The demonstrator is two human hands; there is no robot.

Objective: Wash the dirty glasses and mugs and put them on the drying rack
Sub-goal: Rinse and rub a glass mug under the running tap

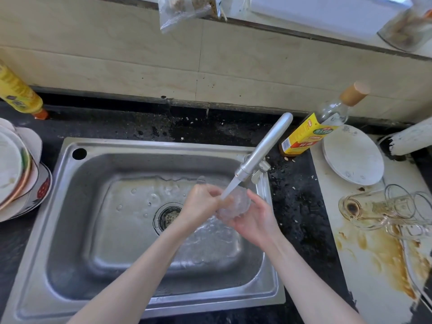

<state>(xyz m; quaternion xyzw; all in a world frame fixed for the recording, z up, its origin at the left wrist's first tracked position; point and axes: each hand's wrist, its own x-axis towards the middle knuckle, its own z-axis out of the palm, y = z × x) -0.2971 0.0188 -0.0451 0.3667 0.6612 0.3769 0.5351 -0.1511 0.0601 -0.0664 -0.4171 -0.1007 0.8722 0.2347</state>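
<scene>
A clear glass (235,204) sits under the running stream from the steel tap (264,146), over the sink (70,206). My right hand (256,218) cups it from below and the right. My left hand (202,204) grips its left side, fingers curled at the rim. Water spills off the glass into the basin. Several dirty glasses (383,206) lie on their sides on a white board (364,277) at the right, in brown spilled liquid.
A white plate (353,155) and a yellow-labelled bottle (311,134) stand right of the tap. Stacked plates and bowls (16,174) sit left of the sink, with a yellow bottle (18,92) behind them. The drain strainer (167,217) lies mid-basin.
</scene>
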